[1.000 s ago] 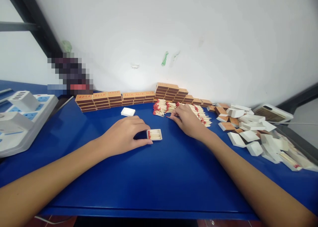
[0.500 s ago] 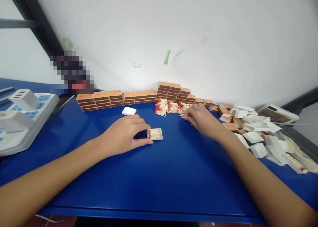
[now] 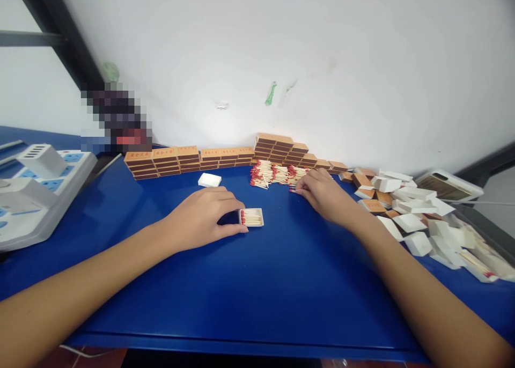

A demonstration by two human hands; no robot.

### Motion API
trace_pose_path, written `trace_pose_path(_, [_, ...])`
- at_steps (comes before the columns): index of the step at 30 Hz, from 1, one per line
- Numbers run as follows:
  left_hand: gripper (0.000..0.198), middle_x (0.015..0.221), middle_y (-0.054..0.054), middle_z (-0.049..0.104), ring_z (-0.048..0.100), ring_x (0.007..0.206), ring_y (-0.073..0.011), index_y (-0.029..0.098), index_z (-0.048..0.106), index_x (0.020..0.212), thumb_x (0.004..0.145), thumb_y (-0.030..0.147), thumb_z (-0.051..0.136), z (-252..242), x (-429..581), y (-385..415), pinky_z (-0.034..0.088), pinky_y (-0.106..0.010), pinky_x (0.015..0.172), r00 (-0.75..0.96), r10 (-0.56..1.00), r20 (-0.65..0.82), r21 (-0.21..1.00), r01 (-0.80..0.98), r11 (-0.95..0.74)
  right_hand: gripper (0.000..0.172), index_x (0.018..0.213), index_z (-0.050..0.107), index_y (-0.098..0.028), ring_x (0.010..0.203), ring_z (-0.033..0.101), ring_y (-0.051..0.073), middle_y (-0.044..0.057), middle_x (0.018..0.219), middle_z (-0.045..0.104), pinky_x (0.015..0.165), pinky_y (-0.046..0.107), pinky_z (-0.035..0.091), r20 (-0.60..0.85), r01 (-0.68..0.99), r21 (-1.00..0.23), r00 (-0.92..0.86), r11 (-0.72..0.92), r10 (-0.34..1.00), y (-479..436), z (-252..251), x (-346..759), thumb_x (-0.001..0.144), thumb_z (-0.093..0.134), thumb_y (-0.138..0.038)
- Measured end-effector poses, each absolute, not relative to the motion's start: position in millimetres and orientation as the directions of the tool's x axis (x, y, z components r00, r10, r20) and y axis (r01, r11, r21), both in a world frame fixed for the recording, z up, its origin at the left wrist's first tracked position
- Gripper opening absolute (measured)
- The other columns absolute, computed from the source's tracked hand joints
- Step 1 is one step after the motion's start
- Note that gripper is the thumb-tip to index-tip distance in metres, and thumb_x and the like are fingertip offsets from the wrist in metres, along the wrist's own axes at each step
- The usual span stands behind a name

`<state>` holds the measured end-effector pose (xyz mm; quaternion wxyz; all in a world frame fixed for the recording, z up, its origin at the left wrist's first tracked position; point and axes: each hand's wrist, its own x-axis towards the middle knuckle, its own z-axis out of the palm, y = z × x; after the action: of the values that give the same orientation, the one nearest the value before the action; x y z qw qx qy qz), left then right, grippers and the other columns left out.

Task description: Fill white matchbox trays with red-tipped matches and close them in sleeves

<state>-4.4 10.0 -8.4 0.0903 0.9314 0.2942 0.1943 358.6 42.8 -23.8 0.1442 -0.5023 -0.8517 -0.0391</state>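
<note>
My left hand (image 3: 205,215) grips the left end of a small white matchbox tray (image 3: 263,218) between thumb and fingers. Red-headed matches (image 3: 252,218) lie side by side in the tray, heads to the left. At the right edge of a heap of loose matches (image 3: 263,175), my right hand (image 3: 322,193) is closed in a pinch. A red match head pokes out at its fingertips; how many matches it pinches is hidden. A white tray lying face down (image 3: 210,180) rests behind my left hand.
Stacked orange-brown matchboxes (image 3: 167,161) line the wall. At the right lies a jumble of white trays and box sleeves (image 3: 410,223), with a phone-like white object (image 3: 450,184) behind it. A white power strip (image 3: 52,201) with plugs stands on the blue table (image 3: 249,298) at left.
My right hand has shifted very slightly at the heap's edge, and a match head now shows at its fingertips. The left hand and its tray stay put.
</note>
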Motion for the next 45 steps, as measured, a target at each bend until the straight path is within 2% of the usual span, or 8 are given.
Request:
trace_pose_path(7, [0.032,0.105,-0.006,0.080,0.075,0.097,-0.0248,0.020,0.080,0.118,0.101,0.046,0.079,-8,0,10,0.054,-0.036,0.086,0.755,0.582,0.302,0.272,0.517,-0.812,0.016,0.100,0.062,-0.022,0.098,0.056,0.028,0.011,0.103,0.067,0.087,0.043,0.047,0.393,0.755,-0.158,-0.543,0.636,0.742,-5,-2,292,0.112,0.052,-0.024])
trace_pose_path(15, [0.033,0.104,-0.008,0.080,0.074,0.098,-0.0266,0.016,0.080,0.112,0.099,0.047,0.079,-11,3,9,0.057,-0.039,0.086,0.755,0.574,0.318,0.257,0.514,-0.819,0.017,0.099,0.070,-0.015,0.092,0.052,0.029,0.013,0.098,0.067,0.080,0.042,0.043,0.358,0.760,0.210,-0.645,0.615,0.675,-27,-12,246,0.108,0.056,-0.011])
trace_pose_path(20, [0.032,0.101,-0.008,0.079,0.073,0.096,-0.0256,0.017,0.079,0.110,0.100,0.047,0.079,-9,6,8,0.056,-0.037,0.086,0.757,0.580,0.300,0.268,0.517,-0.813,0.017,0.098,0.070,-0.015,0.093,0.052,0.029,0.013,0.096,0.066,0.078,0.041,0.041,0.353,0.761,0.274,-0.649,0.589,0.674,-26,-17,243,0.107,0.057,-0.012])
trace_pose_path(24, [0.030,0.099,-0.008,0.078,0.072,0.094,-0.0251,0.017,0.079,0.108,0.101,0.047,0.078,-8,6,8,0.056,-0.037,0.084,0.759,0.583,0.291,0.278,0.516,-0.810,0.018,0.099,0.070,-0.015,0.095,0.053,0.030,0.013,0.096,0.067,0.079,0.041,0.043,0.340,0.770,0.209,-0.635,0.603,0.693,-28,-17,238,0.108,0.056,-0.012])
trace_pose_path(30, [0.032,0.104,-0.007,0.080,0.074,0.096,-0.0244,0.019,0.080,0.113,0.101,0.049,0.078,-9,1,10,0.056,-0.037,0.086,0.751,0.581,0.315,0.298,0.503,-0.811,0.022,0.102,0.067,-0.022,0.099,0.057,0.028,0.011,0.104,0.070,0.087,0.042,0.048,0.408,0.711,-0.179,-0.575,0.680,0.709,-11,-10,267,0.112,0.048,-0.020])
trace_pose_path(36, [0.033,0.107,-0.007,0.081,0.074,0.098,-0.0250,0.020,0.080,0.116,0.101,0.049,0.077,-7,-2,9,0.056,-0.037,0.086,0.750,0.584,0.312,0.292,0.509,-0.810,0.015,0.094,0.068,-0.023,0.098,0.059,0.033,0.013,0.095,0.069,0.090,0.049,0.048,0.431,0.858,-0.146,-0.393,0.492,0.812,34,-17,348,0.103,0.057,-0.022])
trace_pose_path(40, [0.032,0.108,-0.007,0.081,0.075,0.099,-0.0256,0.020,0.081,0.117,0.101,0.047,0.078,-7,-3,9,0.057,-0.037,0.087,0.750,0.577,0.322,0.283,0.505,-0.815,0.013,0.096,0.071,-0.022,0.098,0.061,0.033,0.013,0.094,0.069,0.089,0.048,0.049,0.375,0.859,-0.166,-0.400,0.485,0.836,47,-25,370,0.101,0.060,-0.024])
trace_pose_path(45, [0.033,0.107,-0.007,0.081,0.075,0.097,-0.0257,0.019,0.080,0.116,0.101,0.048,0.078,-8,-4,10,0.056,-0.038,0.085,0.752,0.574,0.324,0.268,0.510,-0.818,0.021,0.096,0.071,-0.021,0.097,0.059,0.032,0.014,0.096,0.068,0.089,0.047,0.048,0.349,0.866,-0.146,-0.407,0.478,0.844,49,-30,363,0.106,0.054,-0.029])
